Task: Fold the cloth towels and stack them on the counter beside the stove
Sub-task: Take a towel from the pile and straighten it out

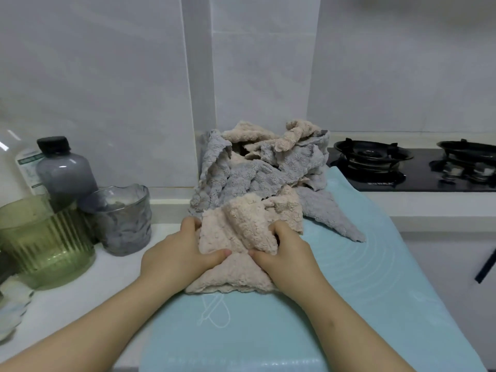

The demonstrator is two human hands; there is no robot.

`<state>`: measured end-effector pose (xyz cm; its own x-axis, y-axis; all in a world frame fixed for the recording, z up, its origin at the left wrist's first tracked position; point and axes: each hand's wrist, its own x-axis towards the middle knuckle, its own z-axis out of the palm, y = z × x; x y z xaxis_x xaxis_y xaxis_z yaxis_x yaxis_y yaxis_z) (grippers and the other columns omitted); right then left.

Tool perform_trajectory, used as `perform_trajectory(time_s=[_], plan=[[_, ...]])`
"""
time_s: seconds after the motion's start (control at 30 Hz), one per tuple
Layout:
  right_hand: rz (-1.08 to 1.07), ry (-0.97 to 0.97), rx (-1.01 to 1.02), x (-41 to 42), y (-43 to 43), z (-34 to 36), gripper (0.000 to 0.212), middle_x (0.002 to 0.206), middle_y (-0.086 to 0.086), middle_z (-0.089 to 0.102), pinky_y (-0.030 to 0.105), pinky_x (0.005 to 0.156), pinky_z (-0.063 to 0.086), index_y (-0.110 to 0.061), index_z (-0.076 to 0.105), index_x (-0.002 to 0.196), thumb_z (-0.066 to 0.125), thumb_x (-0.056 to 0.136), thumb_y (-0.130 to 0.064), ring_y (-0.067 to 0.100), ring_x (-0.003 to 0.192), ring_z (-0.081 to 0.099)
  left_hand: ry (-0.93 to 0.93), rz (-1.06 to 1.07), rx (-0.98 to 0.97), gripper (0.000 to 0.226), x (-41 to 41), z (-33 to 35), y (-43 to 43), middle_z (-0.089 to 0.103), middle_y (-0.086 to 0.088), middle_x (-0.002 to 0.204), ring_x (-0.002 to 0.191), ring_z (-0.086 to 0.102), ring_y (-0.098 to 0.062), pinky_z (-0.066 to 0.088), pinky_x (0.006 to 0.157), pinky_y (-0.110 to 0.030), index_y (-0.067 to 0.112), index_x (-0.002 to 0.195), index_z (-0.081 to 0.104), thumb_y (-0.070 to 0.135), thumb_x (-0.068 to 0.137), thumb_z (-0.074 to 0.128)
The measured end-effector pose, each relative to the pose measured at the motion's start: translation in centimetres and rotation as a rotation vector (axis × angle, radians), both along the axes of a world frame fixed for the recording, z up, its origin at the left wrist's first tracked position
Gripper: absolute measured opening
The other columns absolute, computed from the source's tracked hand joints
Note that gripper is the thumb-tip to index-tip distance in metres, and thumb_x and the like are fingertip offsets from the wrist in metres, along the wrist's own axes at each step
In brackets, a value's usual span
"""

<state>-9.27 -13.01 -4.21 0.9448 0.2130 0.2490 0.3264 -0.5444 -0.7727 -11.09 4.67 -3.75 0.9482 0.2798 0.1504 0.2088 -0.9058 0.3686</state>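
Observation:
A beige fluffy towel (pixel 239 272) lies bunched at the front of a pile on a light blue mat (pixel 362 277). My left hand (pixel 177 251) grips its left side, thumb on top and fingers tucked behind the cloth. My right hand (pixel 284 253) grips its right side the same way, and the two thumbs nearly meet at the middle. Behind stands a rumpled heap of grey and beige towels (pixel 268 167) against the wall. A grey towel's corner (pixel 332 218) trails out to the right on the mat.
A black gas stove (pixel 402 167) sits at the right rear. On the white counter to the left stand a grey glass cup (pixel 126 224), a ribbed green glass jar (pixel 45 242) and a grey bottle with a black cap (pixel 64 170). A cabinet handle (pixel 485 267) shows lower right.

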Motion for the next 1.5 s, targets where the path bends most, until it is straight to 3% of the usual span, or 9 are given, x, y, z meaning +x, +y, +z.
perform_trajectory(time_s=[0.23, 0.37, 0.47, 0.73, 0.93, 1.1, 1.27, 1.4, 1.5], plan=[[0.010, 0.146, 0.159, -0.1, 0.2, -0.2, 0.022, 0.074, -0.011, 0.059, 0.016, 0.056, 0.037, -0.028, 0.045, 0.080, 0.065, 0.082, -0.018, 0.001, 0.064, 0.051, -0.036, 0.050, -0.102, 0.084, -0.2, -0.1, -0.6, 0.057, 0.008, 0.110, 0.101, 0.060, -0.021, 0.043, 0.071, -0.030, 0.033, 0.134, 0.021, 0.070, 0.069, 0.058], [-0.033, 0.224, 0.070, -0.5, 0.6, 0.6, 0.021, 0.080, -0.007, 0.062, 0.031, 0.066, 0.044, -0.025, 0.045, 0.092, 0.063, 0.082, -0.019, 0.015, 0.074, 0.058, 0.059, 0.023, -0.139, 0.100, 0.2, 0.4, 0.0, 0.059, 0.003, 0.124, 0.107, 0.059, -0.025, 0.040, 0.071, -0.029, 0.031, 0.144, 0.004, 0.066, 0.070, 0.061], [-0.043, 0.284, 0.005, -0.8, 1.3, 1.3, 0.034, 0.083, -0.004, 0.062, 0.027, 0.060, 0.042, -0.030, 0.040, 0.103, 0.061, 0.081, -0.016, 0.015, 0.070, 0.057, 0.196, -0.017, -0.157, 0.103, 0.2, 1.3, 0.2, 0.055, -0.002, 0.128, 0.111, 0.056, -0.026, 0.043, 0.079, -0.032, 0.027, 0.146, -0.003, 0.061, 0.074, 0.062], [-0.074, 0.409, 0.014, -1.3, 1.6, 2.9, 0.045, 0.097, -0.009, 0.060, 0.006, 0.059, 0.040, -0.020, 0.047, 0.128, 0.061, 0.085, -0.013, 0.006, 0.080, 0.056, 0.341, 0.063, -0.229, 0.056, -0.2, 2.6, -1.1, 0.059, -0.007, 0.108, 0.098, 0.060, -0.026, 0.041, 0.069, -0.033, 0.012, 0.110, 0.032, 0.048, 0.081, 0.064], [-0.126, 0.520, 0.048, -2.1, 1.0, 3.6, 0.018, 0.093, -0.004, 0.062, 0.006, 0.059, 0.040, -0.020, 0.056, 0.100, 0.064, 0.085, -0.017, 0.009, 0.081, 0.055, 0.447, 0.134, -0.535, 0.048, 0.5, 3.9, -0.5, 0.056, 0.001, 0.088, 0.093, 0.058, -0.022, 0.043, 0.073, -0.028, 0.011, 0.096, 0.049, 0.041, 0.071, 0.077], [-0.223, 0.746, 0.557, -2.4, -1.5, 5.0, 0.016, 0.101, 0.007, 0.071, 0.036, 0.082, 0.055, -0.014, 0.065, 0.098, 0.065, 0.083, -0.006, 0.022, 0.092, 0.068, 0.342, 0.088, -0.867, 0.034, 1.1, 5.5, -1.5, 0.064, -0.007, 0.086, 0.082, 0.061, -0.024, 0.047, 0.071, -0.031, 0.011, 0.079, 0.056, 0.026, 0.066, 0.084], [-0.222, 0.833, 0.940, -3.2, -5.3, 7.2, 0.021, 0.098, 0.013, 0.073, 0.028, 0.057, 0.055, -0.007, 0.062, 0.109, 0.055, 0.089, -0.003, 0.023, 0.079, 0.072, 0.274, 0.022, -1.301, 0.023, 2.3, 7.3, -6.1, 0.061, -0.013, 0.099, 0.077, 0.059, -0.023, 0.047, 0.064, -0.031, 0.008, 0.097, 0.051, 0.006, 0.082, 0.068], [-0.330, 0.815, 1.004, -2.8, -10.2, 8.1, 0.023, 0.092, 0.014, 0.071, 0.022, 0.041, 0.048, -0.007, 0.061, 0.112, 0.056, 0.090, -0.010, 0.019, 0.059, 0.069, 0.246, -0.174, -1.293, 0.054, 3.9, 8.1, -11.1, 0.040, 0.009, 0.127, 0.118, 0.046, -0.016, 0.043, 0.095, -0.035, 0.030, 0.131, 0.038, 0.003, 0.089, 0.058], [-0.419, 0.788, 1.033, -2.1, -14.8, 8.2, 0.024, 0.095, 0.013, 0.072, 0.026, 0.047, 0.051, -0.008, 0.058, 0.113, 0.057, 0.089, -0.013, 0.025, 0.070, 0.070, 0.285, -0.337, -1.140, 0.034, 5.3, 8.3, -15.8, 0.046, 0.006, 0.130, 0.120, 0.043, -0.012, 0.037, 0.096, -0.027, 0.030, 0.111, 0.057, 0.002, 0.093, 0.051]])
